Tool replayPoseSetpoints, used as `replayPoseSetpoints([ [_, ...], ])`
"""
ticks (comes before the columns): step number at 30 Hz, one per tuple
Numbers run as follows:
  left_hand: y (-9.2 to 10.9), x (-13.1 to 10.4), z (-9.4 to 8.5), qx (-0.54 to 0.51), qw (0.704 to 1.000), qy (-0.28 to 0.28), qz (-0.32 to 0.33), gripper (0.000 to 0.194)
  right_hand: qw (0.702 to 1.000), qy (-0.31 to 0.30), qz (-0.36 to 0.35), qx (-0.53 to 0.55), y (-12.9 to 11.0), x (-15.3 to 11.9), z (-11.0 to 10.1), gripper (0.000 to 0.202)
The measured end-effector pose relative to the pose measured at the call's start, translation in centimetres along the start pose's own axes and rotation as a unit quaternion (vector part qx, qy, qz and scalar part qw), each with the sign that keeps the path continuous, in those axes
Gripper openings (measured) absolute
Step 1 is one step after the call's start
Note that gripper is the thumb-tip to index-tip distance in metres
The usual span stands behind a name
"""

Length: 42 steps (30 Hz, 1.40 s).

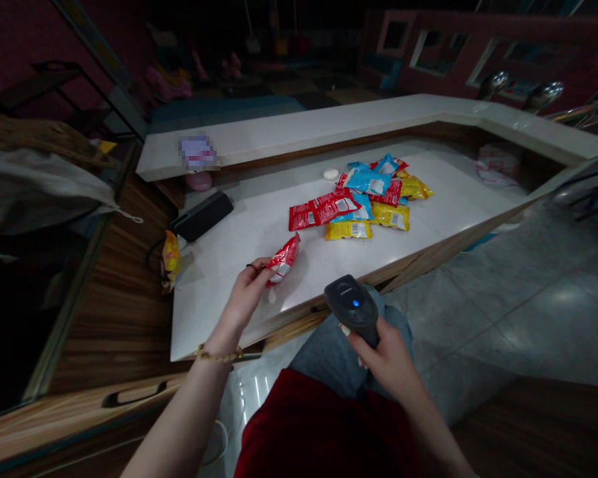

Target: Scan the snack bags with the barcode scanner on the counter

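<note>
Left hand [250, 285]: a shiny red plastic packet [286, 257] is pinched over the white counter [199, 292].
Right hand [387, 355]: a dark, pistol-shaped plastic scanner [349, 312], blue light [355, 303] lit, is gripped.
Counter, farther back: red, blue and yellow plastic packets [365, 182] are heaped loosely.

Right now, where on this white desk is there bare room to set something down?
One bare patch of the white desk lies between the black box and the left hand with its red packet. Another lies right of the rightmost yellow packet, toward the red-and-white bundle. It's crowded at the overlapping packet pile.
</note>
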<state>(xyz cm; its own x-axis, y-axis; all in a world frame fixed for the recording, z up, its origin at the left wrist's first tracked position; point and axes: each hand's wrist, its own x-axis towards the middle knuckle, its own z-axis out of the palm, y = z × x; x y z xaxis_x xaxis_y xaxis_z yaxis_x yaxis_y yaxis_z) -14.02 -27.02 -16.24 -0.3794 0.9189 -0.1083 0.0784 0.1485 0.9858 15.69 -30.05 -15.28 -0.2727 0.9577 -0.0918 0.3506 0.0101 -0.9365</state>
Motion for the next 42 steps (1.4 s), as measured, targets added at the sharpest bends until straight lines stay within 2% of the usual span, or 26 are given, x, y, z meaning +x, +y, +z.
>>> replayPoseSetpoints([
  [2,0.8,0.7,0.7,-0.070,0.995,-0.016,-0.068,0.044,1.000,-0.001,-0.002,0.001,-0.1,0.0,0.0,0.029],
  [4,1.2,1.6,1.1,-0.097,0.987,-0.049,-0.117,0.040,1.000,-0.002,-0.002,0.000,-0.2,0.0,0.0,0.030],
  [7,1.2,3.0,1.1,-0.039,0.988,-0.086,-0.120,0.042,1.000,-0.002,-0.001,-0.001,-0.1,0.0,0.0,0.031],
  [10,0.6,3.8,1.1,0.128,0.991,-0.036,-0.031,0.052,1.000,0.000,0.000,-0.007,-0.1,0.1,-0.1,0.029],
  [11,0.4,3.9,1.1,0.193,0.981,-0.009,0.020,0.053,1.000,0.000,-0.001,-0.009,0.0,0.1,-0.1,0.028],
  [13,-0.2,3.6,1.1,0.309,0.941,0.020,0.135,0.052,1.000,0.000,-0.003,-0.013,-0.1,0.2,-0.1,0.028],
  [14,-0.5,3.3,1.1,0.356,0.916,0.009,0.187,0.053,1.000,0.000,-0.004,-0.015,-0.1,0.2,-0.1,0.027],
  [16,-1.2,2.7,1.1,0.426,0.869,-0.054,0.247,0.056,1.000,0.001,-0.007,-0.017,-0.1,0.3,-0.2,0.028],
  [18,-1.9,2.2,1.3,0.464,0.841,-0.120,0.251,0.064,1.000,0.002,-0.008,-0.017,-0.1,0.3,-0.1,0.028],
  [19,-2.3,1.9,1.4,0.474,0.836,-0.133,0.243,0.068,1.000,0.002,-0.009,-0.017,-0.1,0.3,-0.1,0.027],
  [23,-2.8,0.6,2.7,0.470,0.852,-0.080,0.216,0.078,1.000,0.009,-0.009,-0.013,0.1,0.3,0.1,0.026],
  [25,-2.6,-0.2,3.4,0.443,0.872,-0.053,0.200,0.076,1.000,0.011,-0.011,-0.013,0.2,0.3,0.1,0.025],
  [28,-2.1,-0.8,3.8,0.409,0.891,-0.048,0.193,0.065,1.000,0.012,-0.011,-0.015,0.4,0.3,0.0,0.025],
  [31,-2.0,-0.3,3.4,0.421,0.877,-0.035,0.229,0.058,1.000,0.007,-0.007,-0.015,0.5,0.3,0.0,0.026],
  [34,-2.4,1.1,2.8,0.447,0.853,-0.043,0.266,0.069,1.000,-0.006,-0.004,-0.013,0.3,0.3,0.0,0.025],
  [38,-3.0,2.1,2.4,0.466,0.842,-0.089,0.256,0.074,1.000,-0.020,-0.008,-0.012,0.1,0.4,0.2,0.021],
  [42,-3.1,1.3,3.0,0.468,0.847,-0.055,0.246,0.064,1.000,-0.017,-0.012,-0.008,0.1,0.4,0.5,0.021],
])
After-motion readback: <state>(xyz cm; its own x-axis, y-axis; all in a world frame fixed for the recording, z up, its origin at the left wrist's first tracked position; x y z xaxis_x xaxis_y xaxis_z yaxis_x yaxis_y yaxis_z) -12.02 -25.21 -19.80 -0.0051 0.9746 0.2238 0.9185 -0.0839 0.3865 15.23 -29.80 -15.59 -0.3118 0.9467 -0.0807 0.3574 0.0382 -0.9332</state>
